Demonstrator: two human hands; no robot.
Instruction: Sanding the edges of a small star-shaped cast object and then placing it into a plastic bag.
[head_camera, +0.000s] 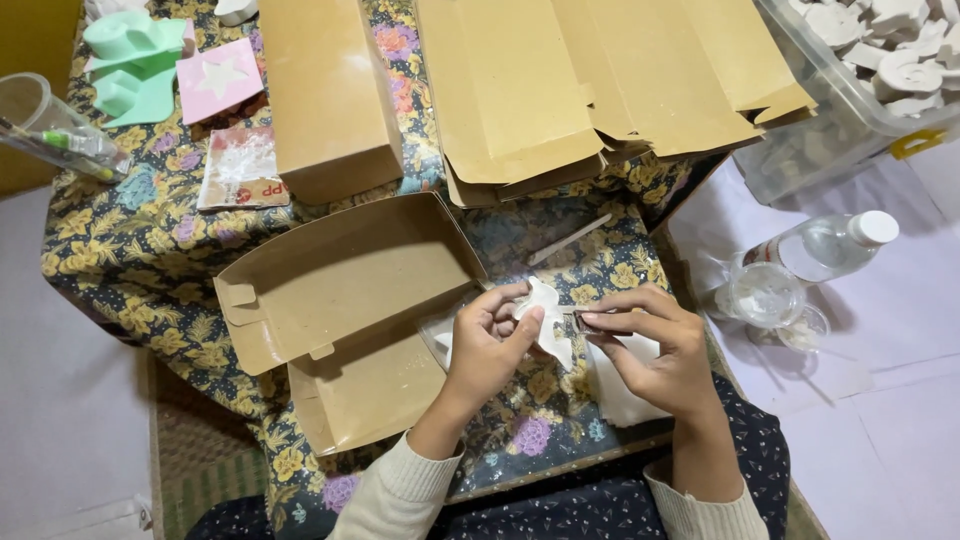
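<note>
**Floral desk, white cast in hand**

Floral-clothed desk (150, 250) near its front edge: left hand (490, 345) closes its grip on a white plaster figure (545, 315); right hand (655, 350) pinches what looks like a small metal tool (585, 322) against it. Just left lies an open brown box (340, 310); flat cartons (560, 80) sit toward the back edge.

Cream ribbed sleeves (knit cuffs), dark speckled garment below.
</note>
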